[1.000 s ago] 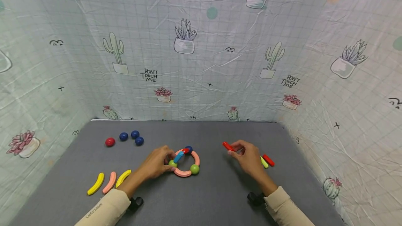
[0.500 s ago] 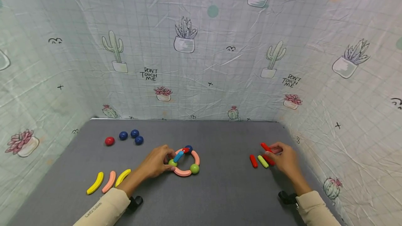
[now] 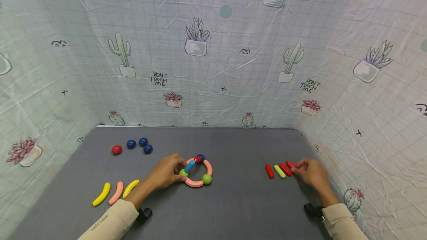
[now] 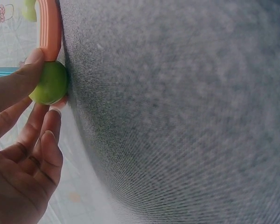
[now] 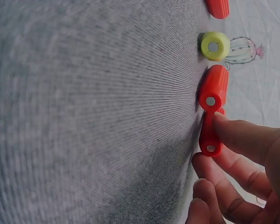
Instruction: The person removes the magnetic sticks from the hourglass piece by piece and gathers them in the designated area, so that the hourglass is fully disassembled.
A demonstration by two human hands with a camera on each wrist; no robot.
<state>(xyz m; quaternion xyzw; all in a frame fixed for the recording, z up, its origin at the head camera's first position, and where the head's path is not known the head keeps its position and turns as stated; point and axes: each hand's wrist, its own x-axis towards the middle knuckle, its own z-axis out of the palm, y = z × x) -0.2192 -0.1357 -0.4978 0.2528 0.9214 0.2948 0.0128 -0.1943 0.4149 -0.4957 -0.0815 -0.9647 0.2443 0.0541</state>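
In the head view my left hand (image 3: 166,173) pinches a lime-green ball (image 3: 183,173) on the left of a ring lying on the table. Coral curved rods (image 3: 194,183), a second green ball (image 3: 207,179) and a dark blue ball (image 3: 201,157) form the ring. A light blue stick (image 3: 189,166) slopes up from the held ball and meets a red stick (image 3: 197,160). Far to the right, my right hand (image 3: 313,175) pinches a red magnetic stick (image 5: 210,133) between thumb and fingers. It lies at the end of a row, against another red stick (image 5: 214,86).
A yellow-green stick (image 3: 279,171) and a red stick (image 3: 269,171) continue the row leftward. Back left are a red ball (image 3: 116,150) and several blue balls (image 3: 131,144). Yellow rods (image 3: 101,194) and a coral rod (image 3: 116,193) lie front left. A patterned cloth (image 3: 213,66) walls the table.
My right hand has carried the red magnetic stick rightward from mid-air and lowered it beside the row's right end. The left hand and the ring have stayed put.
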